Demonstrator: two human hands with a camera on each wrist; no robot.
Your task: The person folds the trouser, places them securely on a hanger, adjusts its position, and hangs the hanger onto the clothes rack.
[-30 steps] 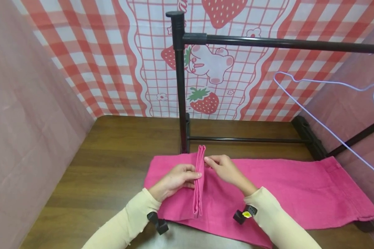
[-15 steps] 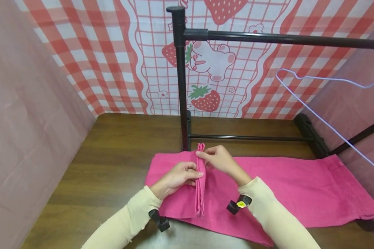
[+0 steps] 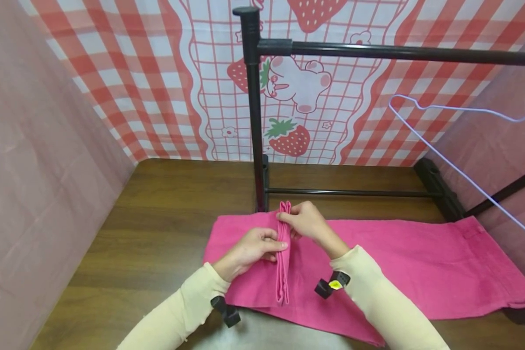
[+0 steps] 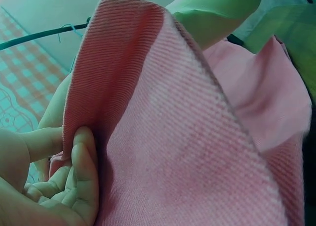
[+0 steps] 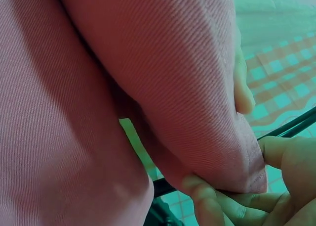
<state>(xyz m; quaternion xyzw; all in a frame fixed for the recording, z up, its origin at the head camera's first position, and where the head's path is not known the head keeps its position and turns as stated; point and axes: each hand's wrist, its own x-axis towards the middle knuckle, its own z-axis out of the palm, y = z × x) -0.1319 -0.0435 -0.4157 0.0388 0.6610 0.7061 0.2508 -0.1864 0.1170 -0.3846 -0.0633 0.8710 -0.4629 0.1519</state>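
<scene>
A pair of bright pink trousers [image 3: 402, 262] lies lengthwise over the table, with the waistband end at the far right. Near its left part, a layered edge [image 3: 283, 277] of the cloth, which looks like the leg hems, is raised as a narrow upright fold. My left hand [image 3: 253, 250] pinches this fold at its middle, thumb on top. Closer to the fold's far end, my right hand [image 3: 308, 223] pinches it between thumb and fingers. In the left wrist view the ribbed pink cloth [image 4: 168, 122] hides much of the scene; the right wrist view shows the fingertips [image 5: 202, 191] under the cloth.
A black garment rack [image 3: 254, 121] stands behind the trousers, its base on the wooden table [image 3: 157, 218]. On the right hangs a lilac wire hanger [image 3: 459, 170]. A checked strawberry cloth [image 3: 148, 87] covers the back, and pinkish drapes [image 3: 48, 146] close off the sides.
My right hand has come from beside the fold onto its far end and now pinches it. The left hand keeps its grip, and the fold has shifted slightly right.
</scene>
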